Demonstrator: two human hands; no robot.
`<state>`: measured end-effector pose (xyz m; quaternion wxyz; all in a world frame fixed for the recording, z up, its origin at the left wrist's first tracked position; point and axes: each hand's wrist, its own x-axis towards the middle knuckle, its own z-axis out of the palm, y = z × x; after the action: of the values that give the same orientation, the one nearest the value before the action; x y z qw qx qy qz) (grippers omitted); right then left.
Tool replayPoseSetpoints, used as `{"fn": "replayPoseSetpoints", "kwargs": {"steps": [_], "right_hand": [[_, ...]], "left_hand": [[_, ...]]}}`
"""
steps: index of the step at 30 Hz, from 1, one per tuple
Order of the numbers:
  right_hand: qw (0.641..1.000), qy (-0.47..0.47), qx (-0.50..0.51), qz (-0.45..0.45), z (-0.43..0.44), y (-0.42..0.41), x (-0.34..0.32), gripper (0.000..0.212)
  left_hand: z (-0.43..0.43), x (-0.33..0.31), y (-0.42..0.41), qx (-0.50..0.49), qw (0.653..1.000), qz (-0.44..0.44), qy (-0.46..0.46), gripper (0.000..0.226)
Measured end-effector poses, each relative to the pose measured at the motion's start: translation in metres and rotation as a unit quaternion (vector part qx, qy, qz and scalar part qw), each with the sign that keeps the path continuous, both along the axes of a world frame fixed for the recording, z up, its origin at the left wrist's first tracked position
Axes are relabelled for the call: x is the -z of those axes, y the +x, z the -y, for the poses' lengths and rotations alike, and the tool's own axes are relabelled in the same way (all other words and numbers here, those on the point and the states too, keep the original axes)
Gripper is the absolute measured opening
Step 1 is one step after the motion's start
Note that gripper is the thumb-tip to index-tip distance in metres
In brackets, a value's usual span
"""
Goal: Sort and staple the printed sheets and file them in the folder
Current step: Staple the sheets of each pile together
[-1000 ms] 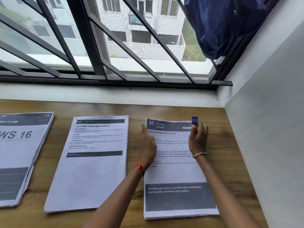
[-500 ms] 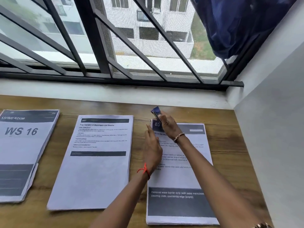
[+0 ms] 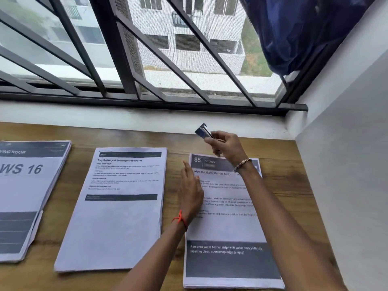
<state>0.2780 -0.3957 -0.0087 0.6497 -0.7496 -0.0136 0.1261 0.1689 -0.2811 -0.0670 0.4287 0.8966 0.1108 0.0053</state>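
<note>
While the left hand (image 3: 192, 194) lies flat, fingers straight, on the kitchen stack (image 3: 226, 227) near the right edge of the table (image 3: 294, 185), the right hand (image 3: 225, 149) pinches what looks like a small blue stapler (image 3: 202, 131) above the stack's far-left corner, where loose sheets could slip and staple crookedly.

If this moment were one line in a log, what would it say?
left hand: rests on kitchen stack | right hand: grips stapler beyond stack's top edge

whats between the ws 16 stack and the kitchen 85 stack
The head view shows one more stack between the WS 16 stack and the kitchen stack: the Tray Delivery stack, with bare strips of wooden table either side.
</note>
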Motion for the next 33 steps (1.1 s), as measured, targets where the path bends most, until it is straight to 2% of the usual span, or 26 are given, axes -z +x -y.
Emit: {"fn": "replayPoseSetpoints", "kwargs": {"steps": [2,6,8,14,19,22,23,25,28,31,33], "right_hand": [[0.999,0.034,-0.001,-0.038,0.006,0.000,-0.002,0.034],[0.993,0.100,-0.007,-0.066,0.014,-0.004,-0.008,0.020],[0.990,0.123,-0.001,-0.071,0.017,-0.005,-0.009,0.025],[0.995,0.089,0.016,-0.034,0.024,-0.003,-0.012,0.023],[0.988,0.139,0.021,-0.065,0.029,-0.003,-0.012,0.022],[0.985,0.148,0.036,-0.084,0.028,-0.006,-0.010,0.036],[0.985,0.147,0.038,-0.085,0.028,-0.006,-0.009,0.034],[0.982,0.162,0.043,-0.080,0.026,-0.007,-0.008,0.016],[0.971,0.219,0.055,-0.078,0.020,-0.010,-0.009,0.013],[0.946,0.311,0.067,-0.064,0.016,-0.005,-0.003,0.029],[0.943,0.314,0.090,-0.066,0.010,-0.006,-0.004,0.037]], "left_hand": [[-0.002,0.001,-0.001,0.002,1.000,0.003,-0.019,0.059],[-0.007,0.003,-0.002,0.010,0.998,-0.001,-0.062,0.059],[-0.008,0.004,-0.003,0.013,0.996,-0.007,-0.086,0.058],[-0.009,0.006,-0.003,0.010,0.994,-0.010,-0.108,0.058],[-0.008,0.004,-0.004,0.009,0.992,-0.010,-0.123,0.058],[-0.008,0.003,-0.005,0.011,0.992,-0.008,-0.127,0.057],[-0.008,0.003,-0.006,0.011,0.992,-0.009,-0.128,0.057],[-0.009,0.004,-0.005,0.010,0.992,-0.006,-0.123,0.057],[-0.009,0.005,-0.004,0.007,0.994,-0.005,-0.106,0.057],[-0.009,0.005,-0.005,0.007,0.995,-0.004,-0.102,0.057],[-0.009,0.004,-0.005,0.006,0.995,-0.005,-0.104,0.057]]}}
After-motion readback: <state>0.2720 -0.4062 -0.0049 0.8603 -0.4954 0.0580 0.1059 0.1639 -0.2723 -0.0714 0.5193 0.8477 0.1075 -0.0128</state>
